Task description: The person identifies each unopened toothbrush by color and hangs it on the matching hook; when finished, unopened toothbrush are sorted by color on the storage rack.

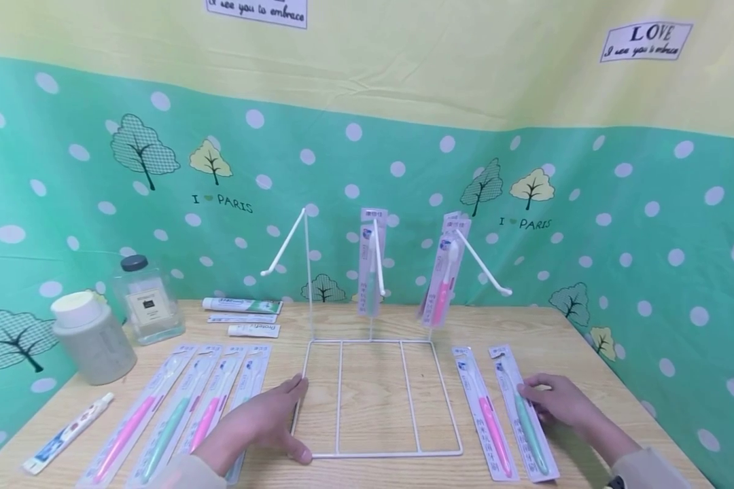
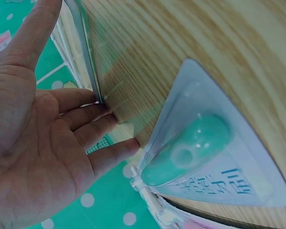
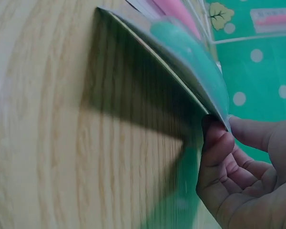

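Note:
My right hand (image 1: pixel 559 402) pinches the right edge of a packaged green toothbrush (image 1: pixel 528 428) between thumb and fingers. In the right wrist view that edge of the toothbrush pack (image 3: pixel 193 57) is tilted up, with its shadow on the wood below. A packaged pink toothbrush (image 1: pixel 489 424) lies just left of it. My left hand (image 1: pixel 263 420) rests at the left side of a white wire display rack (image 1: pixel 339 401), fingers extended along the side wire and thumb by the front corner. One green toothbrush pack (image 1: pixel 365 272) hangs on the middle hook, and pink ones (image 1: pixel 443 288) hang on the right hook.
Several packaged toothbrushes (image 1: pixel 159 424) lie in a row left of the rack, partly behind my left arm. Toothpaste tubes (image 1: pixel 242 305) lie at the back, another tube (image 1: pixel 67 435) at front left. A grey jar (image 1: pixel 94 343) and a glass bottle (image 1: pixel 149 305) stand at the left; a patterned cloth (image 1: pixel 367 163) hangs behind.

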Available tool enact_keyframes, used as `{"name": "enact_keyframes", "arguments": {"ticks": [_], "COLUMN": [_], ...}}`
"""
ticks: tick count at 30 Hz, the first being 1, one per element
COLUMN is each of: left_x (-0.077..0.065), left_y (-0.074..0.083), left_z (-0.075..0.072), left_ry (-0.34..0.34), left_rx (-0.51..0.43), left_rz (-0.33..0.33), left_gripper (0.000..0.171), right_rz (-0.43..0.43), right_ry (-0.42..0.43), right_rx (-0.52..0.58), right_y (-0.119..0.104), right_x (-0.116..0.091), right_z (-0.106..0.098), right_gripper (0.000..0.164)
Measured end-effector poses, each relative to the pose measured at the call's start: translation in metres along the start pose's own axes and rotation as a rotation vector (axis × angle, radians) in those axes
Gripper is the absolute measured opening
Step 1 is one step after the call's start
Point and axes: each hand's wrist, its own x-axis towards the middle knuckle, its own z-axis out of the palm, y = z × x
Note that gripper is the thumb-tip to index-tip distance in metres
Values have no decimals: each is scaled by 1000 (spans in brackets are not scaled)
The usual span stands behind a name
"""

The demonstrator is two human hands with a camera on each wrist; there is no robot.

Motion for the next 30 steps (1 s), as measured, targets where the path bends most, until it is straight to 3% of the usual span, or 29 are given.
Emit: {"name": "enact_keyframes", "arguments": {"ticks": [7,17,22,30], "left_x": [-1,-1,-1,0], "left_y": [0,0,-2,-4], "left_z": [0,1,2,4], "left_ry": [7,27,24,29], "left_rx": [-11,-5,-9,-20], "left_rz": [16,18,13,21], "left_gripper": [121,122,121,122], "right_rz": [-77,-343,-556,-734], "right_ry": [9,55,-5,-142], "right_rx": [36,19,44,107], "right_y": [-2,-38,-58,-101], "right_x": [-11,-43,-57,-76], "right_z": [-13,-22,-10,13], "right_gripper": [48,37,19,10]}}
